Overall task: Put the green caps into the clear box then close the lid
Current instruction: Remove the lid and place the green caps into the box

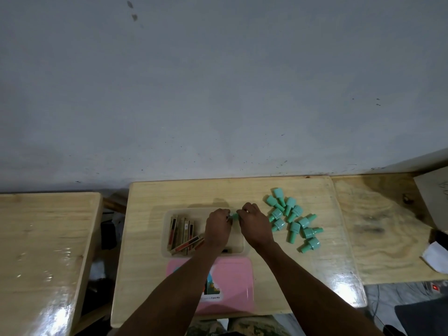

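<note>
Head view: left hand (217, 229) and right hand (255, 226) pinch one green cap (234, 216), long axis roughly 9-to-3, over clear box (167, 229); loose caps (296, 210) at 3 o'clock; label on pink lid (238, 282) unreadable.

The caps (296, 210) on the right are plain mint green. The box (167, 220) is clear with a milky tint, and the flat packets (179, 231) in it are tan with red and black stripes. The lid (235, 282) near it is pink. The table (278, 190) is pale, grained wood. The far wall (218, 93) is bluish grey with dark specks.
</note>
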